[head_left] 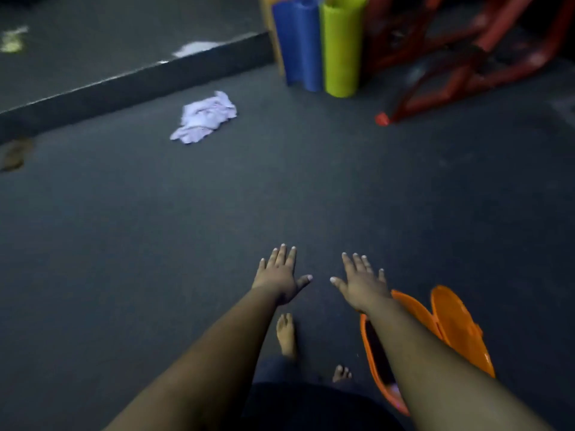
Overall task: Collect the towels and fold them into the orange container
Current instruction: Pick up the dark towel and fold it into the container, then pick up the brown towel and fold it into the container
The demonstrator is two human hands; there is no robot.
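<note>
feet: bare, planted on the dark floor (pixel 124 244) at the near edge of view, one ahead of the other.
orange container (pixel 460 331): on the floor just beside the right forearm, near-right; partly hidden by the arm, lid (pixel 451 321) seemingly tipped open at its far side; contents too dark to tell.
left hand (pixel 280 275): stretched forward, palm down, fingers spread wide – holding nothing.
right hand (pixel 361 284): likewise flat and splayed, empty, near the left one but apart.
towel (pixel 203 119): pale lilac, crumpled in a heap, well apart from both hands, toward the far-left of the floor, short of the raised step (pixel 130 85).
handling: likely light, soft, limp – no stiff edge to lever; best pinched at a bunched ridge or loose corner, then shaken out for folding.
open room: wide bare floor between hands and towel, nothing in the way.
edges: step just beyond the towel; blue roll (pixel 298 45) and green roll (pixel 342 48) upright far-centre, red frame (pixel 466 57) far-right, all off the likely path.
other scraps: pale blurred patches atop the step, too unclear to name.
</note>
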